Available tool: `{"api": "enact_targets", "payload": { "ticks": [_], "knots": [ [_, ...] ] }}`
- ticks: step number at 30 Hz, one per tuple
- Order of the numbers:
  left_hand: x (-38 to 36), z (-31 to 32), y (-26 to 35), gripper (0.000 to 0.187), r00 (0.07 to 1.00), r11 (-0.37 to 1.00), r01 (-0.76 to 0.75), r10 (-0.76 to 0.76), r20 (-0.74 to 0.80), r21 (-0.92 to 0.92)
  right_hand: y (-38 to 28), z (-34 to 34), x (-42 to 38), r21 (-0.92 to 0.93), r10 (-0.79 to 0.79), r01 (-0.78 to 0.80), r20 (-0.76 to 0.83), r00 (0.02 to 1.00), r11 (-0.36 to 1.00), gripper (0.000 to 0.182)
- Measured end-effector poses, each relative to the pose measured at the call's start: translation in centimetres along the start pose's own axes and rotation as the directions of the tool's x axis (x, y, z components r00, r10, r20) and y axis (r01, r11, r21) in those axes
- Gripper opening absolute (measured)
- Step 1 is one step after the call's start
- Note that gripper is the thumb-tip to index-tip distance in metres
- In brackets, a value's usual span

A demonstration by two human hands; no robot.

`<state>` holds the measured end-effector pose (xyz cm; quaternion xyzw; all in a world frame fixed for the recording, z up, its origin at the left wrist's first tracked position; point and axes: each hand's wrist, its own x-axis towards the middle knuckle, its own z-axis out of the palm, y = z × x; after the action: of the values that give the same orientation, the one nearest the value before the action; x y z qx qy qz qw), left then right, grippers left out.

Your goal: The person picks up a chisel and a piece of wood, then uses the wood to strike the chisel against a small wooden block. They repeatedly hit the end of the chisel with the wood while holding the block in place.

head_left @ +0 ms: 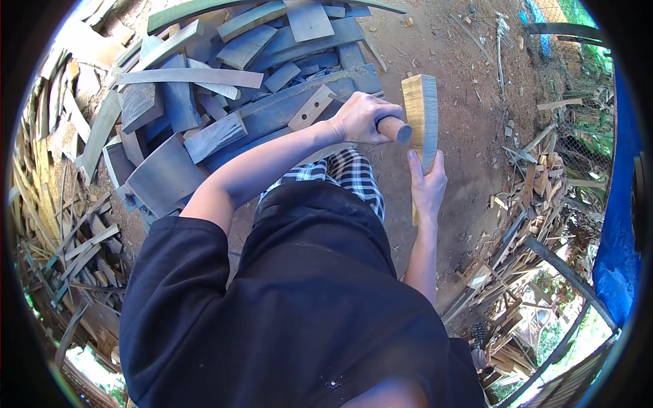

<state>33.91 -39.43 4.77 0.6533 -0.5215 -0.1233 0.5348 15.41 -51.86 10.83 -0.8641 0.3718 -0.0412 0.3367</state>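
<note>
My left hand [364,119] is wrapped around a round wooden handle [394,130], whose blunt end points to the right. The rest of that handle is hidden by my fingers. Just right of it, a thick wooden board [420,112] stands on end, with a yellowish face and a greyer, lined side. My right hand [428,180] grips this board from below, thumb on the near side. The handle's end overlaps the board's left face in this view.
A large heap of wood offcuts [309,24] lies ahead and to the left, including a piece with two holes [312,107]. More scraps [544,180] are piled at right beside a wire fence. Bare dirt [469,122] lies between, and a blue tarp [615,224] hangs far right.
</note>
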Motion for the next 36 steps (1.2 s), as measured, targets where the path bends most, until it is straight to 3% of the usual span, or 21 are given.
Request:
{"api": "enact_targets", "payload": {
  "ticks": [26, 28, 30, 32, 33, 35, 36],
  "knots": [
    [-0.2, -0.3, -0.6, 0.025, 1.000, 1.000, -0.009, 0.009, -0.008, -0.010, -0.2, -0.2, -0.1, 0.029, -0.049, 0.049, -0.008, 0.999, 0.998, 0.039],
    [-0.3, -0.5, -0.3, 0.025, 1.000, 1.000, 0.016, -0.016, -0.022, -0.003, -0.9, -0.9, 0.0, 0.220, -0.079, 0.087, -0.047, 0.996, 0.972, 0.049],
    [-0.5, -0.7, 0.0, 0.025, 0.998, 0.999, 0.045, -0.045, -0.036, 0.000, -2.7, -2.5, -0.4, 0.252, -0.112, 0.139, -0.118, 0.987, 0.958, 0.044],
    [-0.5, -0.9, 0.4, 0.024, 0.985, 0.989, 0.144, -0.145, -0.092, -0.013, -3.9, -4.1, -1.0, 0.555, 0.019, 0.122, -0.241, 0.970, 0.823, 0.037],
    [-0.4, -1.1, 0.9, 0.023, 0.979, 0.984, 0.176, -0.178, -0.100, -0.031, -4.7, -4.4, -1.3, 0.552, 0.016, 0.125, -0.244, 0.970, 0.824, 0.037],
    [-0.5, -0.9, 1.0, 0.023, 0.977, 0.982, 0.186, -0.187, -0.106, -0.018, -6.5, -4.1, -2.0, 0.730, -0.185, 0.376, -0.332, 0.925, 0.570, 0.036],
    [-0.5, -0.9, 0.9, 0.022, 0.973, 0.978, 0.208, -0.207, -0.107, -0.002, -5.9, -3.5, -1.7, 0.725, -0.196, 0.385, -0.335, 0.922, 0.571, 0.036]
  ]
}}
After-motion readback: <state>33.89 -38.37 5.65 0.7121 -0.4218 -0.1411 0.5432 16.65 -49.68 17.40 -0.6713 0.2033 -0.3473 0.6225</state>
